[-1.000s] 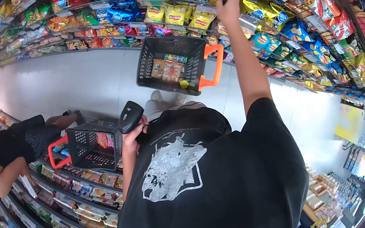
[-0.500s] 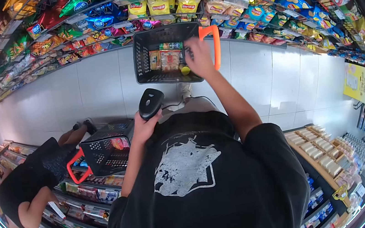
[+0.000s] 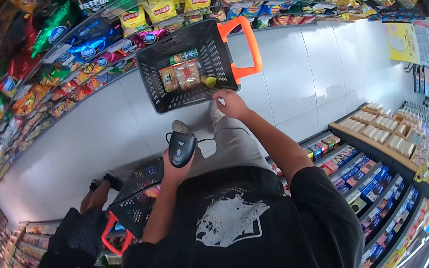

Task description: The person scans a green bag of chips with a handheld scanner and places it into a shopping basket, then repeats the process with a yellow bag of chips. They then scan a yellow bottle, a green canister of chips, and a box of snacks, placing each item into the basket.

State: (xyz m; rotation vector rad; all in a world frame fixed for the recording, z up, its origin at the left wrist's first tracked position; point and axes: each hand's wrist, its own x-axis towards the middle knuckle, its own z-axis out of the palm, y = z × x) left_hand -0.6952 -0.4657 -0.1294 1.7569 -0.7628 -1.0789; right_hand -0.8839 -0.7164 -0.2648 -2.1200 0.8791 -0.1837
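Observation:
In my left hand (image 3: 171,171) is a black barcode scanner (image 3: 181,149), gripped from below; a cable shows beside it. My right hand (image 3: 231,104) is closed at the near right corner of a black shopping basket (image 3: 153,88), its fingers appearing to pinch the rim. An orange handle (image 3: 253,47) sticks out from the basket's right side. Inside lie a large clear-wrapped pack (image 3: 188,75), a smaller orange-brown pack (image 3: 168,79), a green pack (image 3: 183,57) and a container with a yellow-green top (image 3: 210,82).
Shelves of chip bags (image 3: 159,5) run along the far side, close behind the basket. Pale floor tiles (image 3: 287,70) lie between the shelf rows. At lower left another person (image 3: 72,245) bends by a second basket (image 3: 133,212). Shelves of boxed goods (image 3: 368,189) stand at lower right.
My right hand has come out of the basket to its near right corner. The basket appears turned and farther left, while the view has also shifted. The scanner stays in my left hand.

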